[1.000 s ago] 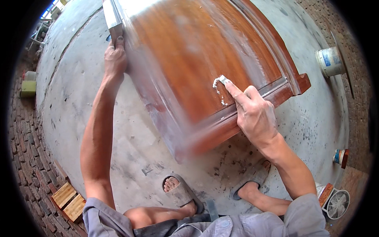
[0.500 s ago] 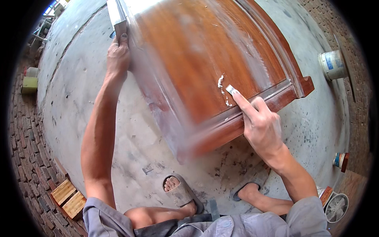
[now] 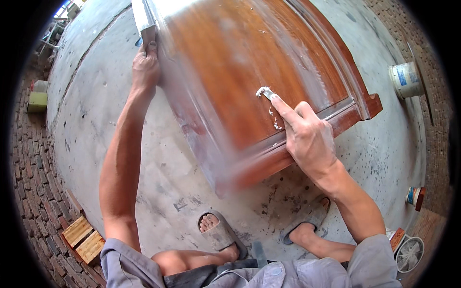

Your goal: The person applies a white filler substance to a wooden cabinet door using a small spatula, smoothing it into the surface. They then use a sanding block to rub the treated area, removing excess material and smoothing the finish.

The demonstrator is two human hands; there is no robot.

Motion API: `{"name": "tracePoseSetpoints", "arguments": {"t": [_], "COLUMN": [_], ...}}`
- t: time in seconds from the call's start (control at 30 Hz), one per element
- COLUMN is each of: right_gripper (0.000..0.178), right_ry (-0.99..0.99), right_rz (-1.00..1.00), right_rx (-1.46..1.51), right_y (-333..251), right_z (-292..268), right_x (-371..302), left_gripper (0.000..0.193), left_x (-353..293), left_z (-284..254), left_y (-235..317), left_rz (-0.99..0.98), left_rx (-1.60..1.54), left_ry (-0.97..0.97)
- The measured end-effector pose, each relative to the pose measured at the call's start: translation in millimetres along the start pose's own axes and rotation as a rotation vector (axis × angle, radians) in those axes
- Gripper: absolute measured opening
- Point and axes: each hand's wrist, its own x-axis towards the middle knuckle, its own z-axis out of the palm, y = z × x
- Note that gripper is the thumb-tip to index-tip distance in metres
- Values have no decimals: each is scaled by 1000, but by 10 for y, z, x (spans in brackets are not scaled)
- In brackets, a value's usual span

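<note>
My right hand (image 3: 311,137) is closed on a small putty knife (image 3: 269,93), its index finger stretched along the blade. The blade's tip meets a lump of white putty (image 3: 262,90) on a brown wooden panel (image 3: 230,62). Smaller white bits (image 3: 277,126) lie on the panel nearer to me. At the panel's left edge, my left hand (image 3: 146,67) grips a long, pale, flat-sided object (image 3: 144,21) with a grey end, its thumb on that end; its kind is unclear. A hazy patch blurs the panel's near left corner.
A white bucket (image 3: 406,79) stands on the concrete floor at the right, with a small tin (image 3: 413,196) nearer. A white round fan-like object (image 3: 409,253) is at the lower right. Wooden slats (image 3: 84,241) lie at the lower left, a green box (image 3: 37,102) farther up. My slippered feet are below the panel.
My right hand has moved the putty knife left and away from me, and the upper streak of putty is now bunched at its tip. My left hand stays almost in place.
</note>
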Motion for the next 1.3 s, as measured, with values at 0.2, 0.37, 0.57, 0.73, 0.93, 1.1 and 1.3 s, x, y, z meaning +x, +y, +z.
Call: {"name": "tracePoseSetpoints", "arguments": {"t": [0.2, 0.37, 0.57, 0.73, 0.93, 1.1, 1.3], "right_gripper": [48, 48, 48, 48, 49, 48, 46], "right_ry": [-1, -11, 10, -55, -17, -48, 14], "right_rz": [13, 8, -20, 9, 3, 2, 15], "right_rx": [26, -11, 38, 15, 9, 32, 19], "right_y": [-17, -11, -30, -5, -12, -39, -32], "right_z": [-5, 19, 8, 7, 88, 32, 147], "right_x": [-170, -13, 95, -24, 303, -4, 450], "left_gripper": [53, 49, 55, 47, 56, 53, 50], "left_x": [27, -3, 7, -83, 1, -101, -35], "left_z": [-55, -12, -9, -19, 21, -29, 20], "left_y": [-20, 28, 35, 134, 19, 154, 51], "left_rz": [42, -21, 27, -11, 26, -11, 25], "left_rx": [20, 5, 10, 39, 5, -3, 15], "left_ry": [10, -4, 12, 21, 2, 20, 7]}}
